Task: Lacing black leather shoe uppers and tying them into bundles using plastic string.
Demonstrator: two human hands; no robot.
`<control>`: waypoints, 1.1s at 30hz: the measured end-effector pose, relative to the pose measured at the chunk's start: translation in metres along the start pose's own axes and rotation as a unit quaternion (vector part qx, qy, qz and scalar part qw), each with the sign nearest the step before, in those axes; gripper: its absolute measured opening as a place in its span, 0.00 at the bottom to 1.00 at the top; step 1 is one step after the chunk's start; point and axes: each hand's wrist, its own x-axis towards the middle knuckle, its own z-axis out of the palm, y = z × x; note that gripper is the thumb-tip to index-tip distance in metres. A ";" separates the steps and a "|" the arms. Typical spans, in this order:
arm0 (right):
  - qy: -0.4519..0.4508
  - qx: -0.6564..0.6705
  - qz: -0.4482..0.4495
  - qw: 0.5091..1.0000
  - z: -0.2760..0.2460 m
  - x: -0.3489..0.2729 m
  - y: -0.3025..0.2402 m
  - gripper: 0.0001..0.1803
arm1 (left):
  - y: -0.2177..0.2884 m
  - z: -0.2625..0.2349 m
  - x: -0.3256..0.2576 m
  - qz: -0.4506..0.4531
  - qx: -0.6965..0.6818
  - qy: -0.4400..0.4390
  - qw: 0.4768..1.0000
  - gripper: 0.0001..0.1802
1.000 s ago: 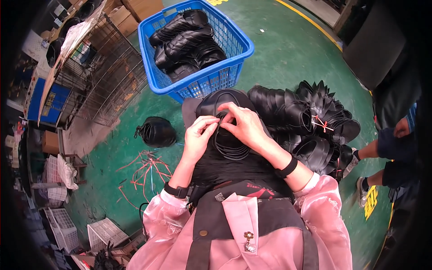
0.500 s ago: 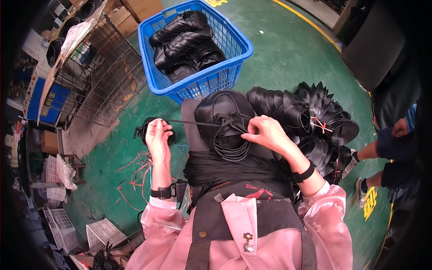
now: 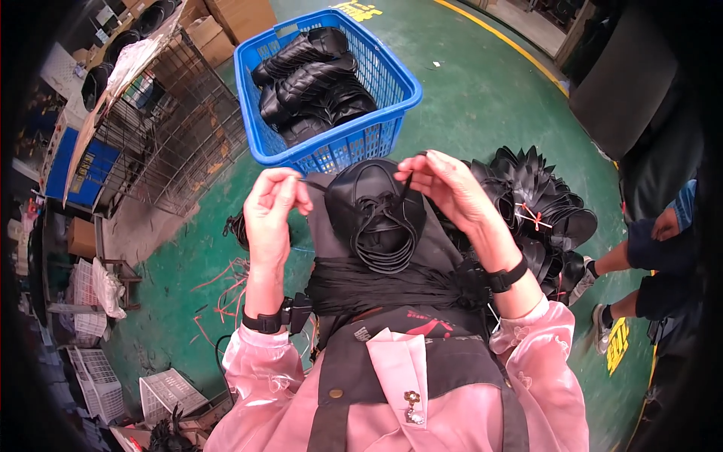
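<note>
A stack of black leather shoe uppers point(image 3: 352, 183) lies across my lap, with laces threaded and crossed at the middle of the top one. My left hand point(image 3: 273, 202), left of the stack, pinches one end of the black shoelace. Above the stack's right side, my right hand point(image 3: 446, 184) is raised, its fingers closed on the other end, which hangs down to the lacing. A thick bundle of loose black laces point(image 3: 376, 285) rests across my lap, nearer to me than the uppers.
A blue plastic basket point(image 3: 263, 153) of stacked uppers stands ahead. More black uppers point(image 3: 553, 192), tied with red and white string, are piled at my right. A wire cage point(image 3: 162, 154) stands at the left. Another person's legs point(image 3: 617, 260) show at the far right.
My right hand has risen away from the lacing, drawing a lace end up with it. My left hand has come slightly up and to the right, so less lace shows between it and the uppers.
</note>
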 end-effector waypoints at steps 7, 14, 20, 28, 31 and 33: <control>-0.214 -0.125 -0.019 0.969 0.035 0.011 0.029 0.14 | 0.020 0.049 0.006 0.017 0.097 -0.178 0.979 0.04; -0.260 -0.260 -0.075 0.927 0.022 0.002 0.010 0.14 | -0.010 0.042 0.024 -0.032 0.182 -0.078 0.980 0.09; -0.110 -0.575 -0.383 0.714 0.023 0.016 0.029 0.07 | -0.058 0.033 0.034 -0.125 0.079 -0.198 0.969 0.16; 0.026 -0.536 -0.472 0.699 0.025 0.014 0.036 0.14 | -0.055 0.045 0.032 -0.157 0.029 -0.225 0.961 0.23; 0.054 -0.555 -0.454 0.695 0.025 0.019 0.043 0.13 | -0.050 0.035 0.026 -0.157 0.058 -0.199 0.965 0.22; 0.094 -0.571 -0.450 0.681 0.024 0.020 0.047 0.08 | -0.049 0.028 0.025 -0.115 0.116 -0.196 0.967 0.18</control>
